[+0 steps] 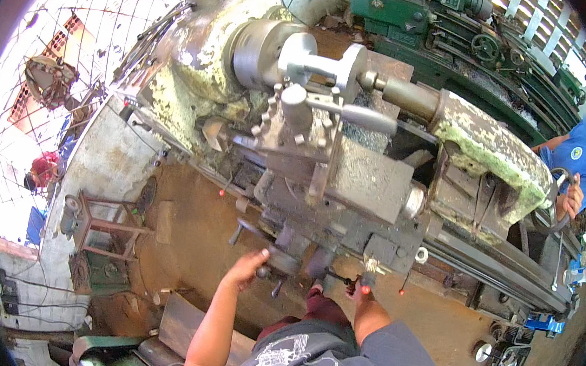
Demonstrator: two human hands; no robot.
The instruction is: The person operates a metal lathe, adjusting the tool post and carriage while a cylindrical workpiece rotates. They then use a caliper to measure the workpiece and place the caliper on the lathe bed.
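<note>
I stand at a worn metal lathe. My left hand [248, 268] is closed on the rim of the carriage handwheel [284, 261], low on the apron. My right hand [361, 293] is closed around a dark crank handle [339, 278], its fingers partly hidden behind a red-knobbed lever [366, 289]. Above, a shiny metal piece with two thick flanges joined by a bar [322, 64] sits between the chuck [259, 53] and the tailstock center [372, 80]. The tool post [296, 116], with its long clamping lever [370, 119], stands in front of that piece.
A person in a blue shirt [584, 158] at the right has a hand on the tailstock handwheel [558, 201]. A green lathe [474, 56] stands behind. On the left are a small rusty stand [111, 225] and a wire-mesh wall; a metal fixture [505, 359] lies at lower right.
</note>
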